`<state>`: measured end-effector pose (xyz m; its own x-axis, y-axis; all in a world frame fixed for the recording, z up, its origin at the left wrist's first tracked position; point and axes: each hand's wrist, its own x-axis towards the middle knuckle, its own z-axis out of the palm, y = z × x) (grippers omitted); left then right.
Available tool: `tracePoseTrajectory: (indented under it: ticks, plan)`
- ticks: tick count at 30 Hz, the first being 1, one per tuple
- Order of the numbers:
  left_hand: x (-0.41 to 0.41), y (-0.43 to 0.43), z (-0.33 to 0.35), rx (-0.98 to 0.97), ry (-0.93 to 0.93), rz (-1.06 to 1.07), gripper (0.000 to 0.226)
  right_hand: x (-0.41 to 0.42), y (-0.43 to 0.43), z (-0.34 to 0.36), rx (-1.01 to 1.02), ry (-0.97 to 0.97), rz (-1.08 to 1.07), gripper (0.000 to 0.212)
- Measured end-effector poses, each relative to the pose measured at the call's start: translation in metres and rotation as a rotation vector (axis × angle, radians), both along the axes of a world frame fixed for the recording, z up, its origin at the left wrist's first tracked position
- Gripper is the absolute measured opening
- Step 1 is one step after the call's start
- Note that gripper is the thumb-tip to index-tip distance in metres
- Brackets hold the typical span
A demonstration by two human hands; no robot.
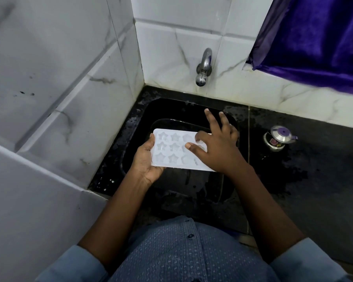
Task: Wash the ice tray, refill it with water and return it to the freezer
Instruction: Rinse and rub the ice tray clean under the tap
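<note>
Head camera: left hand (147,159) grips the ice tray (171,152) by its left edge, steadying it so the right hand (218,145), fingers spread wide, can rub thumb and forefinger into the star moulds. Tray's above the sink (171,110), likely so drips fall in; tap (203,68) behind the sink.

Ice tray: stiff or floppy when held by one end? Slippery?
Probably fairly stiff: the left hand grips only one end and the ice tray shows no sag. Likely light: thin white plastic. Possibly slippery: the counter beside the sink looks wet.
</note>
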<state>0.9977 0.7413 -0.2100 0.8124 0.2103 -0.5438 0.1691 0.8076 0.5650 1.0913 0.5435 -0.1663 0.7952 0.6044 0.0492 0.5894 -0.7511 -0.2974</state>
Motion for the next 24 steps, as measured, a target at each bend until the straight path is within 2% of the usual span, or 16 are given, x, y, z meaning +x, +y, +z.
tracePoseTrajectory:
  ticks: [5,10,17,24]
  plan:
    - [0.0008,0.0016,0.0055,0.007,-0.011,0.026,0.051,0.0034,0.0022,0.0026,-0.031,0.028,-0.068,0.049]
    - [0.0,0.0019,0.0042,0.012,-0.009,0.026,0.054,0.0016,0.0065,0.0049,-0.053,0.052,-0.031,0.059]
    - [0.0008,0.005,0.0051,0.004,-0.02,0.034,0.053,0.0065,0.0074,0.0055,-0.052,0.051,-0.068,0.052]
    - [0.0027,0.0077,0.0025,0.005,-0.02,0.03,0.055,0.0017,0.0108,0.005,-0.09,0.06,-0.042,0.062]
